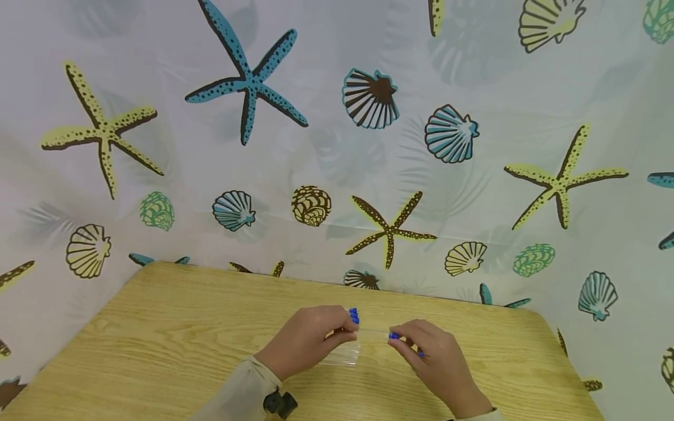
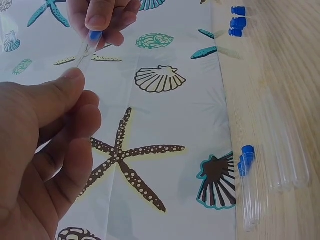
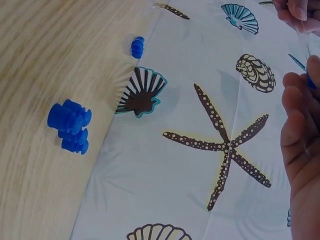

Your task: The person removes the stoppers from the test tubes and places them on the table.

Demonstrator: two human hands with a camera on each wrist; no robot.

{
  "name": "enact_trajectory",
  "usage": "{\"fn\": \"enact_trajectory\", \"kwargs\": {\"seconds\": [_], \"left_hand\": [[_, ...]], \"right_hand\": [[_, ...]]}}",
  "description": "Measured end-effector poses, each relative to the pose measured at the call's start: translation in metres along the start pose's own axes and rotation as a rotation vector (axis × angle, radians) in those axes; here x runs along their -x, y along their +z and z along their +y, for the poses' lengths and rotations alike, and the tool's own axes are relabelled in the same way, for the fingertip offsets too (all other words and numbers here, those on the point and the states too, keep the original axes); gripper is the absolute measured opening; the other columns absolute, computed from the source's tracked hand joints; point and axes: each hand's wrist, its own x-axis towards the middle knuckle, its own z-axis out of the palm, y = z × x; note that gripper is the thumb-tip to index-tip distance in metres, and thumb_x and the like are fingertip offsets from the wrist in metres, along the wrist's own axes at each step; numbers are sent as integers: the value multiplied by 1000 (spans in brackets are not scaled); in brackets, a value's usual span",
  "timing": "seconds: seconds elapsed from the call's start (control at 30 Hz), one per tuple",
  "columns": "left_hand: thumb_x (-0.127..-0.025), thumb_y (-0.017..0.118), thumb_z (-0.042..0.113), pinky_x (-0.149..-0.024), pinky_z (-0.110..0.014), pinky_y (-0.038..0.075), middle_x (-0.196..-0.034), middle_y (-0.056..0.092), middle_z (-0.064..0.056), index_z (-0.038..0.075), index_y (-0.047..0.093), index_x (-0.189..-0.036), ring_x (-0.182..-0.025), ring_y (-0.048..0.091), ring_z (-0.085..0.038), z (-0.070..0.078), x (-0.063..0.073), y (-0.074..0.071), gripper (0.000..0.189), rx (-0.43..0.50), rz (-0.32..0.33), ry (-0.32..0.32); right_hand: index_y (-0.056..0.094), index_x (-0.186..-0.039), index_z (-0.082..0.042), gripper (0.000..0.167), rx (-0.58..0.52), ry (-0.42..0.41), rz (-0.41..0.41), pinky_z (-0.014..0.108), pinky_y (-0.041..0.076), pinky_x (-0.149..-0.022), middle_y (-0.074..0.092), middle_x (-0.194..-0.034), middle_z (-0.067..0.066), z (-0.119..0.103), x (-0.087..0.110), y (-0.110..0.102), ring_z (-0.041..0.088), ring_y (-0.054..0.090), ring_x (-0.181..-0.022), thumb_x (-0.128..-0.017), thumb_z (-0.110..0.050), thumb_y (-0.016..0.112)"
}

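Observation:
Between the two hands a clear test tube (image 2: 86,54) is held above the table. My left hand (image 1: 310,339) pinches its body between thumb and fingers. At the tube's other end my right hand (image 1: 437,361) pinches a blue cap (image 2: 95,35) with thumb and forefinger. The cap sits at the tube's mouth; how deep it is seated I cannot tell. In the left wrist view several uncapped tubes (image 2: 287,145) lie side by side on the table. Beyond them are capped tubes (image 2: 251,195) with blue caps, partly hidden by my left hand in the head view.
Several loose blue caps (image 3: 70,122) are grouped on the wooden table (image 1: 210,316), mostly hidden by the right hand in the head view. A cloth (image 1: 326,152) printed with starfish and shells hangs behind the table and around its sides.

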Motion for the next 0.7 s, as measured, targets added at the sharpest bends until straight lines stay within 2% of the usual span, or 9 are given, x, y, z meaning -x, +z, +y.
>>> {"fn": "enact_trajectory", "kwargs": {"seconds": [0.33,0.47,0.7], "left_hand": [[-98,72,15,-78,-17,56,-103,73,9,19,73,-106,-89,67,1,-7,1,-1,9,13,-3,59],[-97,73,18,-75,-17,55,-102,73,10,22,73,-106,-85,65,3,-7,2,-2,9,16,-12,32],[-96,75,25,-72,-16,54,-98,73,11,21,74,-107,-80,61,7,-3,1,0,11,13,-61,-28]], "right_hand": [[78,-106,-15,22,-121,-46,-84,12,51,-64,73,-99,-9,0,1,-1,1,63,-78,-86,-6,83],[79,-105,-13,19,-112,-52,-81,15,53,-63,73,-98,-8,1,2,0,1,65,-79,-87,-10,83],[80,-101,-15,12,-19,-33,-2,14,52,-59,72,-90,-8,2,2,0,2,62,-73,-94,-24,78]]}}
